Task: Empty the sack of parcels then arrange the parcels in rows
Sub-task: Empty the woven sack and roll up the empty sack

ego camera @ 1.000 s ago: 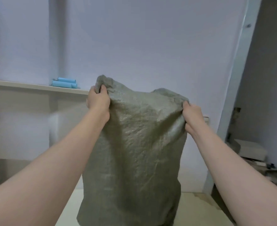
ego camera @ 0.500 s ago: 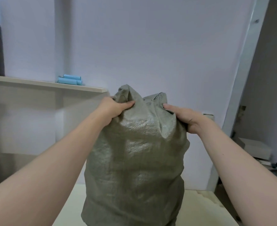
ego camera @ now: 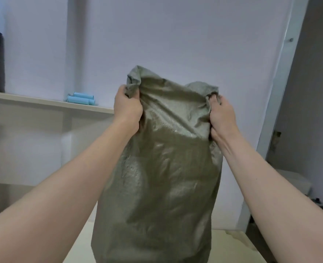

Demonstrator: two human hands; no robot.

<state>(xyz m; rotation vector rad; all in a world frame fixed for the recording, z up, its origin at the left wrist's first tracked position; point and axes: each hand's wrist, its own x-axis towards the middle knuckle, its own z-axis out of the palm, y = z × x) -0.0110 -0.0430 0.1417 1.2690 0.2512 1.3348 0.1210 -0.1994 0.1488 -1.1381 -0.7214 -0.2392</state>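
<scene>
Sack (ego camera: 157,177) on pale worktop (ego camera: 231,245), left hand (ego camera: 127,109) and right hand (ego camera: 222,115) gripping its bunched top, white wall (ego camera: 176,35), shelf (ego camera: 43,102) with blue tubes (ego camera: 81,98).

Half a second ago both hands pinch the top of the sack (ego camera: 157,168) close together at its middle. Now the left hand (ego camera: 127,109) and right hand (ego camera: 221,115) grip its two upper corners, well apart, and the top edge stretches wide and sits higher.
</scene>
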